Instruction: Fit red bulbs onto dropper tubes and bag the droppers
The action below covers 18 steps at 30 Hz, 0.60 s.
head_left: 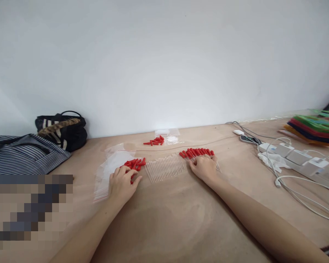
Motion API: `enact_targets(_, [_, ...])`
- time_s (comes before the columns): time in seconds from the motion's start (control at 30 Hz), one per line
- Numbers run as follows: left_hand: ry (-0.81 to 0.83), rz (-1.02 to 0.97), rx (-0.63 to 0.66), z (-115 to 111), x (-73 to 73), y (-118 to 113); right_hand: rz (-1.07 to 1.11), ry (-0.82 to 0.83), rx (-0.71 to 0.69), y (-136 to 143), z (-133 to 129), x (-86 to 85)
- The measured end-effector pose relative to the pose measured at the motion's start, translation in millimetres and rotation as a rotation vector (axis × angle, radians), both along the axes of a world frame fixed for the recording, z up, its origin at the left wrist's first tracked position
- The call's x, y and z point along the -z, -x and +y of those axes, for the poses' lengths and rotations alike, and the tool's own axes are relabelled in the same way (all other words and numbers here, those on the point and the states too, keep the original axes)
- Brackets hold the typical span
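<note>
My left hand (123, 184) is over a pile of red rubber bulbs (133, 164), fingers apart and bent, thumb stretched to the right. The pile lies on clear zip bags (104, 175), partly under that hand. To its right, a row of thin clear tubes (164, 168) lies side by side on the table. My right hand (204, 168) rests on a row of droppers with red bulbs (199, 151), its fingers spread across them; their clear stems are mostly hidden beneath it. Some fingertips are out of sight.
More red bulbs (155, 140) lie at the back beside a clear bag (171, 137). White chargers and a power strip (304, 159) with loose cables stand at the right, near stacked coloured folders (315, 129). A black bag (63, 131) and striped cloth (24, 155) are at the left.
</note>
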<state>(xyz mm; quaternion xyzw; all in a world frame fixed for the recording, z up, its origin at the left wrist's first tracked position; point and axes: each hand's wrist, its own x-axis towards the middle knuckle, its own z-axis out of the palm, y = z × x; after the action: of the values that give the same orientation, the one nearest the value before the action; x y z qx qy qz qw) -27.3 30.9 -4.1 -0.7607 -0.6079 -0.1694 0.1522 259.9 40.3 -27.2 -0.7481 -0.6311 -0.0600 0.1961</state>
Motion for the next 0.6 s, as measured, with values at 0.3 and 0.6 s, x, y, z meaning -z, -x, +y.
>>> enact_targets(0.3, [0.051,0.017,-0.031,1.1,-0.2,1.1,-0.045,0.05,0.021,-2.5,0.5,-6.5])
enact_targets(0.6, [-0.035,0.034,-0.036,3.1,3.7,1.9,0.003,0.128,-0.002,1.5,1.2,-5.4])
